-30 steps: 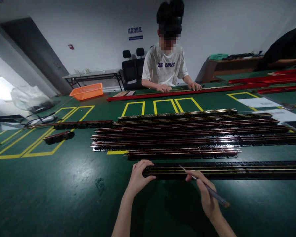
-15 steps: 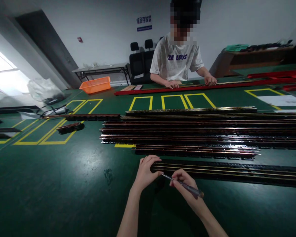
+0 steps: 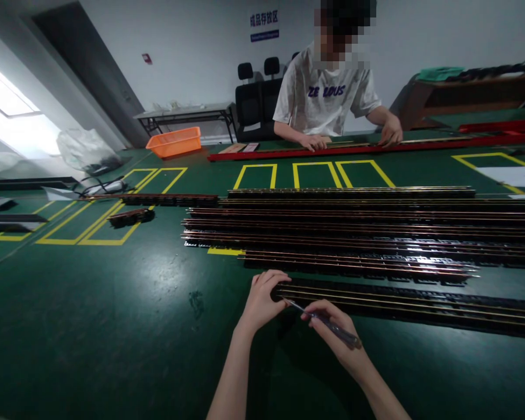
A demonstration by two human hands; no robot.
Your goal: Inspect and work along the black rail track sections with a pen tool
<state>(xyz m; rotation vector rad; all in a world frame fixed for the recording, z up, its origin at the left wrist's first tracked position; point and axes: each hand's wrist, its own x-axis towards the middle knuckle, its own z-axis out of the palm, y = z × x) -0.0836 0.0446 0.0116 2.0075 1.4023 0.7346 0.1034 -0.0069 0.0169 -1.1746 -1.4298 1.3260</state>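
Note:
Around the left end of a long black rail (image 3: 402, 301) with brass-coloured strips curls my left hand (image 3: 265, 300), thumb on the near side and fingers on the far side. My right hand (image 3: 332, 326) is closed on a screwdriver (image 3: 339, 333) with a see-through dark handle. Its thin shaft slants up to the left, and the tip is by my left thumb at the rail's end. Exactly what the tip touches is too small to tell. Beyond lie several similar black rails (image 3: 332, 242) with copper-coloured strips, side by side.
Across the green table (image 3: 114, 326) a co-worker (image 3: 328, 99) has both hands on a long red rail (image 3: 262, 154). An orange basket (image 3: 174, 143) stands at the far left. A short black rail piece (image 3: 131, 217) and cables (image 3: 100, 188) lie on the left.
The view has shifted slightly. My hands keep nearly the same hold on the rail and screwdriver. The co-worker's hand on the right has moved a little further right along the red rail.

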